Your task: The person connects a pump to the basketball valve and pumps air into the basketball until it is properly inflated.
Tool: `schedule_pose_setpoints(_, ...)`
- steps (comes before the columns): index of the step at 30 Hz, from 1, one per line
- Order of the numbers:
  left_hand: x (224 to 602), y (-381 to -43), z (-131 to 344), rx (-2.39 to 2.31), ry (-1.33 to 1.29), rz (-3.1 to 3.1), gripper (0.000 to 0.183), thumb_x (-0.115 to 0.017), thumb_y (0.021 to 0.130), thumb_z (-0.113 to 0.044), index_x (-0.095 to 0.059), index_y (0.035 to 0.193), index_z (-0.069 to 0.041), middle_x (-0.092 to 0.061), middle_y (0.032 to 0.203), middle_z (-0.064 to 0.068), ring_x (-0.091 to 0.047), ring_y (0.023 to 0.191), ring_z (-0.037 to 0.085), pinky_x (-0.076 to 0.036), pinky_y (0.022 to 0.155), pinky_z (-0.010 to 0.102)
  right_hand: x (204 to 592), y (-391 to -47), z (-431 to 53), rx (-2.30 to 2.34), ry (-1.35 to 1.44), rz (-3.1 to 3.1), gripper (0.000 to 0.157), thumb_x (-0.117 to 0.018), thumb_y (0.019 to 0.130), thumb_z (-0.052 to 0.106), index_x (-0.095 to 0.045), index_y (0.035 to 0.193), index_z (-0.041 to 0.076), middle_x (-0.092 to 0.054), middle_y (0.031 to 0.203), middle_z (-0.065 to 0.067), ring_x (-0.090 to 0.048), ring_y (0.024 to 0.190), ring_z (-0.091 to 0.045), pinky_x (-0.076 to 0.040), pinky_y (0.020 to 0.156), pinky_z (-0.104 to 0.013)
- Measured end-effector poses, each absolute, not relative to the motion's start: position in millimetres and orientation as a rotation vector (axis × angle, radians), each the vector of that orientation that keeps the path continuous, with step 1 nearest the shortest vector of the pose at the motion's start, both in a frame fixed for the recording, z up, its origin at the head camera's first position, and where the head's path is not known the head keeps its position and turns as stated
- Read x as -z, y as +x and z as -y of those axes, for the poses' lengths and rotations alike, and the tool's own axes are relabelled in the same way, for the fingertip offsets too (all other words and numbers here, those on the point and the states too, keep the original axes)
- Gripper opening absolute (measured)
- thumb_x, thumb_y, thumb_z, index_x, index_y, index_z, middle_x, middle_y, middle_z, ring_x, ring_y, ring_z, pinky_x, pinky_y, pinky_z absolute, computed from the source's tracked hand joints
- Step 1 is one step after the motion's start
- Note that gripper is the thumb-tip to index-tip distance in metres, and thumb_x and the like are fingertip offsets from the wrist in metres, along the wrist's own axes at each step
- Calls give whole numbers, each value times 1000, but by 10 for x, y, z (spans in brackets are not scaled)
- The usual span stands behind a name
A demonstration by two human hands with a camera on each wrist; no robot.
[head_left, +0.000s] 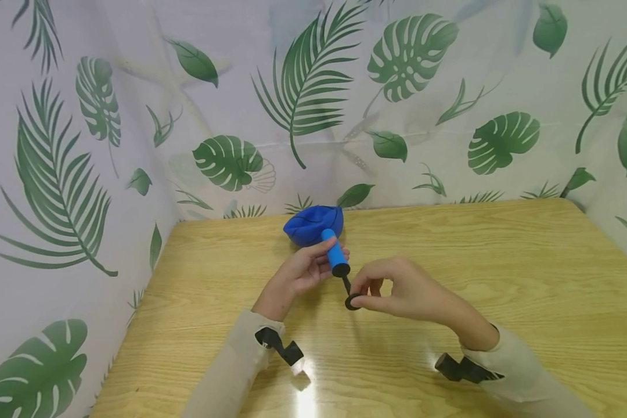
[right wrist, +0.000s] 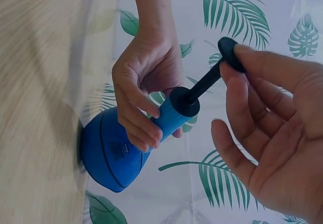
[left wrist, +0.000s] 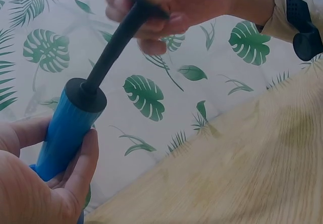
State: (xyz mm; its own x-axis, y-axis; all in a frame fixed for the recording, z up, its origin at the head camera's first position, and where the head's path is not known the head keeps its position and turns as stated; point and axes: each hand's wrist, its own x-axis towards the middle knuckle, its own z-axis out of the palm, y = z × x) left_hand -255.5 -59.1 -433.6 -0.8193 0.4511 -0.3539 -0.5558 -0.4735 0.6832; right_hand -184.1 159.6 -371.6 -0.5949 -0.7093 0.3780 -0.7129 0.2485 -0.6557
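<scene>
Hands [head_left: 304,273] [head_left: 407,293] grip a pump [head_left: 336,255]; right wrist view alone shows the ball's [right wrist: 103,143] marking [right wrist: 126,149].

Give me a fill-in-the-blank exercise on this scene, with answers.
1. The pump's barrel, in the left hand, is coloured ____.
2. The pump's handle, in the right hand, is coloured ____.
3. The leaves on the backdrop are coloured ____.
4. The partly collapsed ball lies nearer the ____ hand.

Missing words: blue; black; green; left.

Head view is bright; glare marks the tabletop [head_left: 449,249]. 2 wrist views are dimmer; the left blurs the pump handle [left wrist: 146,6].
</scene>
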Motion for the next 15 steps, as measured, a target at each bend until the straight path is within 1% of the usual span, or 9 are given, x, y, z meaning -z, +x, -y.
schedule_pose_setpoints(5,4340,-2529,570,-2276,-167,-1127,55,-50,108,-17,-30,154,7,-72,101,9,-75,89,17,-63,77,28,3745,-1872,-1587,-1200,1186,2560,11,-84,84,10,-76,90,16,-72,79,10,-58,67,1,-54,61,-23)
schedule_pose_setpoints(8,4337,-2508,540,-2270,-172,-1154,50,-51,108,-16,-37,150,6,-71,105,10,-74,91,18,-64,77,30,3749,-1878,-1577,-1151,1055,2612,12,-86,82,13,-76,89,17,-71,77,12,-59,67,1,-53,62,-23)
schedule_pose_setpoints(10,4330,-2491,520,-2264,-177,-1183,44,-52,107,-15,-43,145,4,-69,111,12,-74,93,18,-64,77,30,3756,-1887,-1569,-1129,990,2628,13,-87,81,14,-76,88,17,-70,76,12,-59,66,1,-53,62,-24)
schedule_pose_setpoints(12,4322,-2479,505,-2263,-190,-1206,36,-53,107,-15,-50,138,2,-66,121,15,-73,96,19,-63,78,31,3765,-1896,-1562,-1119,945,2636,14,-87,81,15,-76,88,16,-71,76,11,-60,66,0,-54,63,-27)
schedule_pose_setpoints(14,4318,-2471,500,-2267,-200,-1210,33,-54,106,-15,-53,136,0,-63,130,18,-72,98,20,-64,79,31,3776,-1907,-1559,-1115,918,2640,14,-87,81,16,-76,89,16,-71,76,10,-60,67,-1,-55,63,-29)
schedule_pose_setpoints(15,4316,-2469,499,-2268,-202,-1210,33,-54,106,-16,-53,136,0,-63,130,18,-72,98,20,-63,79,31,3780,-1909,-1557,-1115,911,2642,14,-88,80,16,-76,89,16,-71,76,10,-60,67,-1,-56,63,-30)
